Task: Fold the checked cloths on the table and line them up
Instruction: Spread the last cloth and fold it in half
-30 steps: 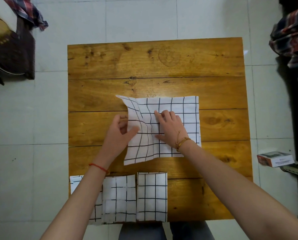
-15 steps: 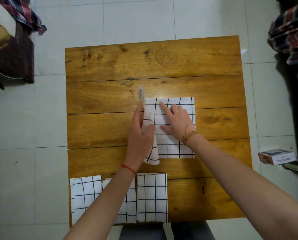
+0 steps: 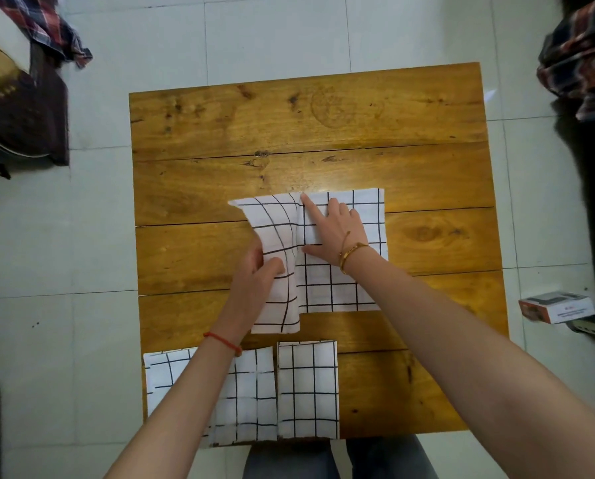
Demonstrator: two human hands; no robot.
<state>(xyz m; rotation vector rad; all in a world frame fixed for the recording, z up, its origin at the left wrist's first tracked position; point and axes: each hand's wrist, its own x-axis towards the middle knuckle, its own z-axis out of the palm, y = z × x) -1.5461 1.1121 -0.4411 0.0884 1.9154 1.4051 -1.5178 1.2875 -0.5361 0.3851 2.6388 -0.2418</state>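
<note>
A white cloth with black checks [image 3: 337, 288] lies in the middle of the wooden table [image 3: 306, 133]. My left hand [image 3: 258, 271] grips its left flap, which is raised off the table and curved. My right hand [image 3: 334, 229] presses flat on the cloth's centre line with straight fingers. Three folded checked cloths sit in a row along the near edge: the left one [image 3: 164, 375] and the middle one [image 3: 251, 399] are partly hidden by my left forearm, and the right one [image 3: 308, 388] is in full view.
A small white and orange box [image 3: 555, 307] lies on the tiled floor right of the table. Plaid clothing [image 3: 582, 63] hangs at the far right, and dark furniture [image 3: 16, 108] with plaid cloth stands at the far left.
My left hand lifted the cloth's left flap upright over the middle, then drew it back left; it now hangs raised and curved. My right hand slid slightly toward the far edge.
</note>
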